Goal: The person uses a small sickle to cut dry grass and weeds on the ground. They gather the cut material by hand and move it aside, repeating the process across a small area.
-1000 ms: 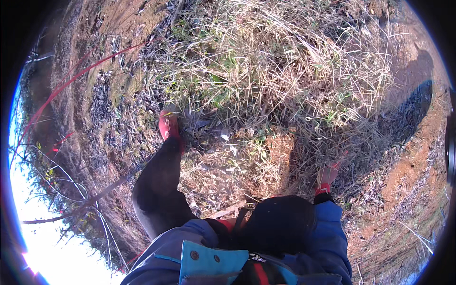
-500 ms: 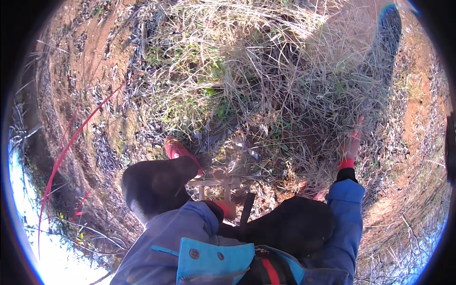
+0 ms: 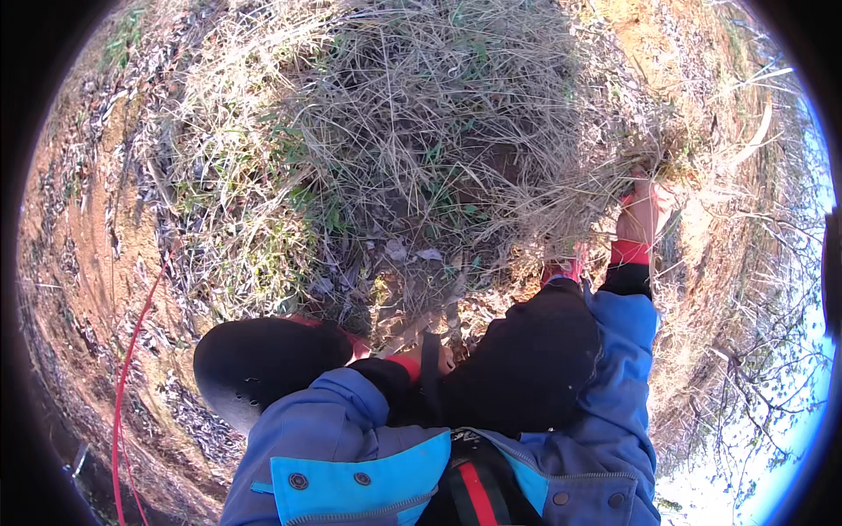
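My right hand (image 3: 640, 212), with a red cuff at the wrist, reaches out at the right and is closed on a tuft of dry grass (image 3: 653, 167). Just past it, a pale curved strip (image 3: 756, 140) sticks out; its kind I cannot make out. Low between my knees is my left hand (image 3: 445, 360), its fingers curled and partly covered by a dark hanging strap (image 3: 430, 373). A blurred, pale, wood-like piece (image 3: 408, 335) lies beside that hand; what the fingers hold is hidden. Ahead spreads a thick mat of dry grass (image 3: 421, 114).
My bent knees in black trousers (image 3: 526, 359) frame the near ground, with a red shoe (image 3: 563, 266) below the right one. A long red strand (image 3: 127, 377) runs along the left. Bare thin branches (image 3: 754, 368) stand at the right; reddish soil (image 3: 110, 228) shows at the left.
My view has swung to the right. My right hand has gone farther out and now has dry grass in its grip. The left hand stays low between the knees.
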`<state>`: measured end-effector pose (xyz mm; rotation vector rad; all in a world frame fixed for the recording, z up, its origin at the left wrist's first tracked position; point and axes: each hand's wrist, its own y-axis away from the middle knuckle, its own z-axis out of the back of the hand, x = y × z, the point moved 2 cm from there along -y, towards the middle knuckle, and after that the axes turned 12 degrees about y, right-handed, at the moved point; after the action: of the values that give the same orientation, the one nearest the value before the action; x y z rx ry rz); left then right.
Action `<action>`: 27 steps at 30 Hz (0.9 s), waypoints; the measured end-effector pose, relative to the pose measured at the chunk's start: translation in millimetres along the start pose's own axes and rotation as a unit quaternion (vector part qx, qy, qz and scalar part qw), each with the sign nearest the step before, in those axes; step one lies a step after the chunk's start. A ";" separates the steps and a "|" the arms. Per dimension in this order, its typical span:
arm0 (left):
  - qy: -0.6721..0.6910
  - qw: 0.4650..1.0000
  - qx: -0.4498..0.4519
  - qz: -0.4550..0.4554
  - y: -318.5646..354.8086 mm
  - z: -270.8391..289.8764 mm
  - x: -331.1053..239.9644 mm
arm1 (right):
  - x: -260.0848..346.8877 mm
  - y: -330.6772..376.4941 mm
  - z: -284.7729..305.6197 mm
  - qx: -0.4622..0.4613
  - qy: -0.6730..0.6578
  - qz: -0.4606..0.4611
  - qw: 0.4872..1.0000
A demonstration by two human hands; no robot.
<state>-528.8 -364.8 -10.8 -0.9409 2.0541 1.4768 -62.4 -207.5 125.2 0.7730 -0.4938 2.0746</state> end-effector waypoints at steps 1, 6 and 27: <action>-0.015 1.000 -0.010 -0.002 2.5 4.3 2.9 | 10.4 14.5 7.8 -0.006 -0.111 -0.037 0.993; -0.084 0.995 -0.062 -0.004 0.7 19.4 -1.1 | 42.6 88.6 55.0 -0.063 -0.409 -0.123 0.902; -0.240 0.930 -0.268 -0.076 54.6 91.9 -46.2 | -172.6 229.3 531.5 -0.474 -0.050 -0.202 0.856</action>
<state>-541.5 -254.9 25.5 -0.7921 1.2250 1.9870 10.3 -749.6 381.7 0.3289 -1.1744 1.1624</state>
